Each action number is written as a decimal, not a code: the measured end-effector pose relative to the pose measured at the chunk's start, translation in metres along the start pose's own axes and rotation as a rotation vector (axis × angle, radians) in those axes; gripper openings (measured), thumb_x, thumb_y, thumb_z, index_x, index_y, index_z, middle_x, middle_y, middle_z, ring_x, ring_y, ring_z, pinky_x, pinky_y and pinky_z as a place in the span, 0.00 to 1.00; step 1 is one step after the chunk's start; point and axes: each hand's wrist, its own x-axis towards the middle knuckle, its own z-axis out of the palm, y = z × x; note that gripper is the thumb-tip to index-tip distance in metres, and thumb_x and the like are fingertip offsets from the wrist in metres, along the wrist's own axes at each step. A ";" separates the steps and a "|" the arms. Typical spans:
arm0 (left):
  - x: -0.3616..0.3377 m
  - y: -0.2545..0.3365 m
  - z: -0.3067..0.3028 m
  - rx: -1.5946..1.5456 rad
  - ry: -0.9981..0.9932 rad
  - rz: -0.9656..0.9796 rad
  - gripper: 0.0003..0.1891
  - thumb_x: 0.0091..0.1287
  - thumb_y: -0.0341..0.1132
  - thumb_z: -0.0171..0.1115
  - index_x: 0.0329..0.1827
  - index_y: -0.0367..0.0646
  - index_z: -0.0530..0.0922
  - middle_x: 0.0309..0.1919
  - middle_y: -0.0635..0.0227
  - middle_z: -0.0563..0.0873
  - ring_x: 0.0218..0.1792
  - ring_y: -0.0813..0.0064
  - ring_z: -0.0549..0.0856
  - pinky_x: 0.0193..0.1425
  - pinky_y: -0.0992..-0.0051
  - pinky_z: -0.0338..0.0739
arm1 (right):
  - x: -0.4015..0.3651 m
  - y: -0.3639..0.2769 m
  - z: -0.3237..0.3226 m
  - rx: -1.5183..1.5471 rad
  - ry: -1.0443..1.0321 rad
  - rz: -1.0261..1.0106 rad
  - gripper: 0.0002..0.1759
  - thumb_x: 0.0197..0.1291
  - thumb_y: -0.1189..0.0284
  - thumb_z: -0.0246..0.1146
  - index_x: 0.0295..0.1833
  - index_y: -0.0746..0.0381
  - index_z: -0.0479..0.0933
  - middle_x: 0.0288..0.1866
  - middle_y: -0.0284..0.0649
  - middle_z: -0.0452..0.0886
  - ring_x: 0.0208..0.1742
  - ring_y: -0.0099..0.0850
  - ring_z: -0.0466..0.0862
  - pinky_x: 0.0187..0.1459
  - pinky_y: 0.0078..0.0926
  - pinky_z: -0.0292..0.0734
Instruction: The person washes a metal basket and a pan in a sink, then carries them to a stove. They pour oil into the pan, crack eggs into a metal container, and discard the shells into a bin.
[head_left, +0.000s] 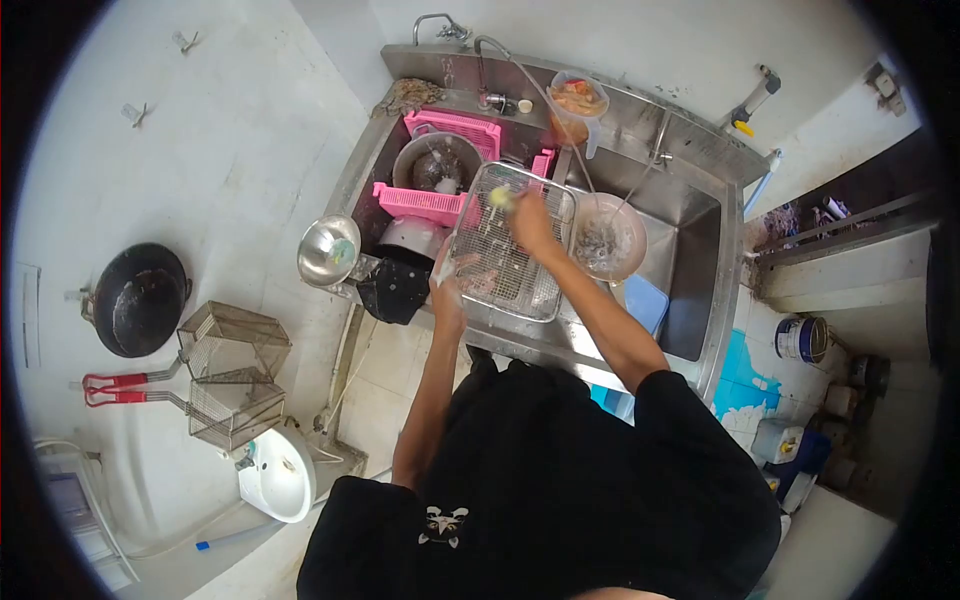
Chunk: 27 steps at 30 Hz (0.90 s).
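A rectangular wire mesh basket [520,285] is tilted over the divider and left part of the steel sink. My left hand [452,283] is wrapped round its left edge, with some fingers showing behind the mesh. Over the upper part of the mesh, my right hand [532,225] is closed on a small yellow-green sponge [502,197], slightly blurred. White suds cling to my left hand. Just right of the mesh basket, a round bowl [628,235] of sudsy water stands in the right basin.
Pink plastic baskets [430,205] and a large pot [412,165] fill the left basin. A steel bowl [328,248] hangs off the left edge. A blue board [645,303] lies in the right basin. A jug [578,97] stands at the back. Fry baskets [235,340] and a wok [142,300] hang left.
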 end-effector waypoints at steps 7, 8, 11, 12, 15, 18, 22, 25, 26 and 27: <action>0.021 -0.006 -0.021 -0.036 0.129 0.178 0.24 0.74 0.34 0.44 0.73 0.42 0.62 0.49 0.51 0.82 0.38 0.50 0.89 0.34 0.68 0.88 | -0.043 -0.021 -0.029 0.355 -0.243 -0.294 0.08 0.58 0.79 0.61 0.42 0.72 0.75 0.37 0.55 0.78 0.41 0.48 0.80 0.47 0.43 0.75; 0.024 -0.006 -0.025 -0.023 0.101 0.148 0.25 0.74 0.35 0.44 0.74 0.42 0.61 0.50 0.50 0.82 0.38 0.49 0.89 0.33 0.66 0.88 | -0.021 -0.009 -0.039 0.337 -0.171 -0.034 0.08 0.57 0.79 0.62 0.42 0.71 0.76 0.38 0.54 0.78 0.41 0.47 0.80 0.47 0.42 0.76; 0.014 0.008 -0.010 -0.013 0.058 0.149 0.23 0.76 0.34 0.43 0.73 0.41 0.63 0.48 0.50 0.81 0.40 0.52 0.88 0.36 0.65 0.88 | -0.002 0.026 -0.005 0.175 0.010 0.085 0.09 0.55 0.80 0.62 0.43 0.69 0.78 0.40 0.50 0.78 0.43 0.44 0.81 0.47 0.40 0.77; 0.018 0.009 -0.009 -0.010 0.082 0.167 0.23 0.76 0.34 0.42 0.73 0.41 0.63 0.48 0.50 0.81 0.40 0.52 0.88 0.36 0.65 0.88 | 0.002 0.017 0.001 0.108 0.069 0.013 0.10 0.55 0.80 0.62 0.44 0.68 0.79 0.41 0.48 0.77 0.43 0.43 0.81 0.46 0.40 0.77; 0.029 0.010 -0.012 -0.030 0.151 0.214 0.23 0.76 0.33 0.42 0.72 0.42 0.63 0.50 0.50 0.81 0.40 0.51 0.88 0.36 0.65 0.88 | -0.060 -0.044 -0.017 0.281 -0.146 -0.504 0.10 0.53 0.82 0.62 0.43 0.65 0.82 0.42 0.46 0.77 0.43 0.43 0.81 0.44 0.38 0.78; 0.032 0.017 -0.012 -0.086 0.184 0.227 0.23 0.74 0.31 0.41 0.72 0.44 0.64 0.52 0.51 0.80 0.41 0.51 0.88 0.38 0.64 0.88 | -0.048 -0.021 -0.015 0.480 -0.419 -0.053 0.10 0.55 0.81 0.62 0.43 0.66 0.82 0.43 0.48 0.76 0.46 0.44 0.80 0.48 0.37 0.76; 0.041 0.007 -0.007 -0.039 0.183 0.174 0.24 0.72 0.27 0.41 0.72 0.44 0.64 0.50 0.54 0.82 0.40 0.54 0.88 0.42 0.59 0.88 | -0.034 -0.035 -0.007 0.341 0.073 -0.306 0.14 0.52 0.79 0.65 0.47 0.65 0.81 0.47 0.48 0.76 0.49 0.45 0.79 0.53 0.37 0.74; 0.058 -0.016 -0.032 0.248 0.105 0.431 0.24 0.72 0.26 0.41 0.71 0.41 0.65 0.50 0.54 0.82 0.42 0.57 0.87 0.41 0.60 0.89 | -0.065 -0.069 -0.018 0.400 -0.363 -0.494 0.14 0.51 0.78 0.66 0.46 0.65 0.81 0.49 0.48 0.76 0.51 0.45 0.79 0.53 0.37 0.74; 0.046 -0.009 -0.024 0.221 0.160 0.425 0.23 0.71 0.26 0.41 0.70 0.37 0.65 0.48 0.54 0.82 0.44 0.60 0.87 0.42 0.61 0.89 | -0.064 -0.054 -0.024 0.333 -0.445 -0.527 0.14 0.53 0.78 0.66 0.47 0.62 0.82 0.49 0.44 0.78 0.51 0.43 0.80 0.53 0.38 0.74; 0.034 -0.002 -0.017 0.127 0.153 0.345 0.24 0.71 0.26 0.41 0.70 0.37 0.65 0.48 0.53 0.82 0.44 0.60 0.87 0.43 0.61 0.89 | -0.059 -0.033 -0.035 0.305 -0.540 -0.537 0.12 0.56 0.76 0.64 0.47 0.63 0.81 0.47 0.46 0.78 0.50 0.44 0.80 0.53 0.39 0.75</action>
